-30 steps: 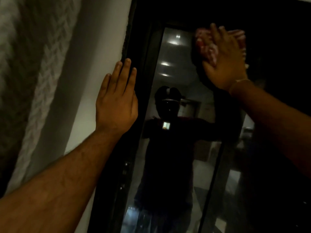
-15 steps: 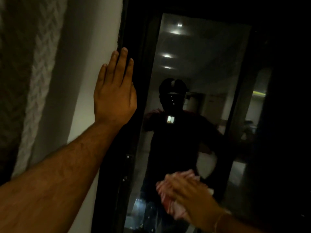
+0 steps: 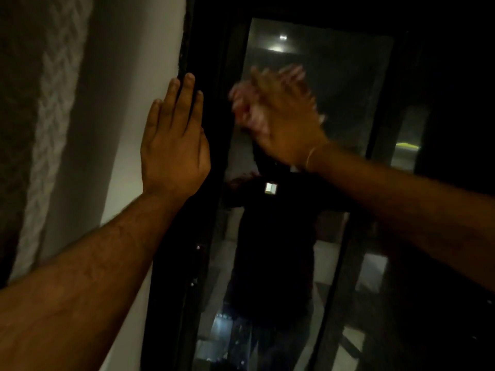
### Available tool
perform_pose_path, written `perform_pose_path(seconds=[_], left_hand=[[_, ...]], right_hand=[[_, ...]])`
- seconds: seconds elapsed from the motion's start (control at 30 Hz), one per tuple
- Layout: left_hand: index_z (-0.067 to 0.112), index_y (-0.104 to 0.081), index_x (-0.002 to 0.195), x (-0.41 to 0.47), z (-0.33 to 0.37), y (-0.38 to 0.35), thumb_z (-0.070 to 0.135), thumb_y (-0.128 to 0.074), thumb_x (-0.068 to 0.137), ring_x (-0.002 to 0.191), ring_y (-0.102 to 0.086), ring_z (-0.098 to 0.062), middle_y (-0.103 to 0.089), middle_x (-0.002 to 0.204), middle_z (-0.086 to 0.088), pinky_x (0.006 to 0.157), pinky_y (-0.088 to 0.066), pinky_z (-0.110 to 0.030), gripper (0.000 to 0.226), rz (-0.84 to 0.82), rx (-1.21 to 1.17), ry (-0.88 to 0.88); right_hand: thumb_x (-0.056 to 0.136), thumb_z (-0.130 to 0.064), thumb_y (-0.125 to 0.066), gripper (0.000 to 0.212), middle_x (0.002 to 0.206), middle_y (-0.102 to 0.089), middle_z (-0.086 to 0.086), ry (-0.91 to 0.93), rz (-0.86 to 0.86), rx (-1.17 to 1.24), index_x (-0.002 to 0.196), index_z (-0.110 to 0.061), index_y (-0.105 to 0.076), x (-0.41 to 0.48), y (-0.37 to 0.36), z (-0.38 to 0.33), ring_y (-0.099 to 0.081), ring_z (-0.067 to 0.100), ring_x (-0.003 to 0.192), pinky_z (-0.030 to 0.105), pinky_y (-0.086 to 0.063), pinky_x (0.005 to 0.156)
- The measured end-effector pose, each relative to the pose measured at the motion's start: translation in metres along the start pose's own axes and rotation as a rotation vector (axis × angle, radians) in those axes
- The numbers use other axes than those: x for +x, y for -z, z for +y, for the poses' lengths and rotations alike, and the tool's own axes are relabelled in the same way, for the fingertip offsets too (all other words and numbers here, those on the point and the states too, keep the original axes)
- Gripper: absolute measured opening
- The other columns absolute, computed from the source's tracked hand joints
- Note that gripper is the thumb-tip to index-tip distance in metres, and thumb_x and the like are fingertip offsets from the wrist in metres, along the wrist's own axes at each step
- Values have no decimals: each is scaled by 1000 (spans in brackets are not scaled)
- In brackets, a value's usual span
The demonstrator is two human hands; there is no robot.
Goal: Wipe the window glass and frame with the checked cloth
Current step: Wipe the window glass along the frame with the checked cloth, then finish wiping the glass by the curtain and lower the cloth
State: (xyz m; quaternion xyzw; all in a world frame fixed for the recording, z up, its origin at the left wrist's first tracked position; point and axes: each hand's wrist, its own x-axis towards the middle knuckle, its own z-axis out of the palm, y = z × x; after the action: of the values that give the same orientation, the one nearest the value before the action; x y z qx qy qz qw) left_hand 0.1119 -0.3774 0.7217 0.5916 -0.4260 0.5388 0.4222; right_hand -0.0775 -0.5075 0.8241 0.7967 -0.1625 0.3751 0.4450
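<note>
A tall dark window pane (image 3: 334, 108) stands in a black frame (image 3: 211, 76) and reflects a dim room. My right hand (image 3: 284, 116) presses flat on the upper glass, blurred by motion, with the red-and-white checked cloth (image 3: 247, 108) under its palm and showing at its left edge. My left hand (image 3: 174, 140) rests flat, fingers together, where the white wall meets the left side of the frame. It holds nothing.
A white wall (image 3: 128, 129) runs along the left of the frame, with a pale patterned curtain (image 3: 51, 116) further left. The frame's lower left part carries small metal fittings (image 3: 197, 247). A dark vertical bar (image 3: 334, 277) crosses the lower glass.
My right hand went from the top of the glass down to the bottom, and is now back up at the upper left of the pane with the cloth. My left hand stayed on the frame edge.
</note>
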Motion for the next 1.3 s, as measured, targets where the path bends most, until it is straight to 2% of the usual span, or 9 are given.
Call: perform_pose_path(seconds=[0.17, 0.33, 0.6, 0.73, 0.83, 1.0, 1.13, 1.23, 1.3], left_hand=[[12, -20, 175, -1, 0, 0, 26, -35, 112, 173, -3, -27, -5, 187, -8, 139, -2, -45, 67, -37, 19, 2], [15, -12, 177, -1, 0, 1, 29, -29, 112, 173, -1, -29, -2, 187, -8, 140, -3, -49, 68, -72, 7, 1], [15, -15, 176, -2, 1, 1, 26, -34, 112, 173, -3, -32, -5, 187, -11, 139, -4, -49, 68, -66, -45, -6], [10, -12, 176, -11, 1, 4, 24, -34, 113, 172, -2, -35, -2, 186, -18, 139, -7, -48, 69, -134, -44, -20], [11, -10, 176, -36, -1, 10, 26, -34, 112, 173, -3, -34, -1, 185, -19, 138, -7, -47, 71, -187, -57, -29], [20, -4, 178, -177, -8, 33, 29, -34, 107, 173, -5, -26, 4, 187, -7, 138, 1, -39, 78, -361, -140, -28], [9, -25, 174, -391, -22, 98, 26, -39, 104, 168, -28, -35, -17, 184, -13, 136, -11, -43, 74, -723, -125, 125], [3, -38, 168, -537, -29, 181, 26, -42, 99, 162, -39, -37, -28, 179, -14, 135, -6, -36, 73, -1103, -68, 307], [5, -42, 167, -609, -36, 235, 27, -44, 99, 162, -39, -35, -29, 178, -11, 134, -4, -32, 72, -1242, -63, 406]], right_hand=[[106, -64, -32, 84, 184, -17, 13, -244, 41, -33, 176, -19, -22, 28, 56, 90, -16, 34, 171, 48, -11, 138], [106, -57, -40, 85, 185, -7, 14, -362, 7, -101, 178, -18, -15, -47, 50, 94, -7, 35, 172, 51, -7, 139], [100, -57, -57, 94, 185, 1, 9, -208, -174, -9, 178, -24, -16, -243, -34, -43, 15, 27, 171, 46, 16, 137], [90, -50, -69, 102, 185, 8, 6, 39, -461, 44, 177, -29, -19, -359, -63, -122, 21, 26, 170, 50, 6, 137], [87, -48, -72, 96, 183, -9, 7, -43, -416, 92, 173, -27, -34, -369, -61, -147, 21, 24, 170, 45, 7, 137], [107, -43, -47, 75, 186, -8, -6, -354, -404, 553, 177, -29, -23, -378, -48, -217, 7, 12, 172, 42, -3, 139], [96, -90, -44, 46, 130, -65, -33, -808, -672, 1159, 136, -68, -52, -429, -20, -347, -63, 3, 131, 27, -47, 116], [89, -70, -69, 47, 101, -82, -5, -1290, -889, 1567, 112, -30, -76, -484, -12, -447, -79, 14, 103, 47, -60, 109], [80, -77, -75, 85, 105, -79, 27, -1633, -932, 1646, 107, 4, -75, -519, -11, -502, -80, 41, 102, 43, -65, 98]])
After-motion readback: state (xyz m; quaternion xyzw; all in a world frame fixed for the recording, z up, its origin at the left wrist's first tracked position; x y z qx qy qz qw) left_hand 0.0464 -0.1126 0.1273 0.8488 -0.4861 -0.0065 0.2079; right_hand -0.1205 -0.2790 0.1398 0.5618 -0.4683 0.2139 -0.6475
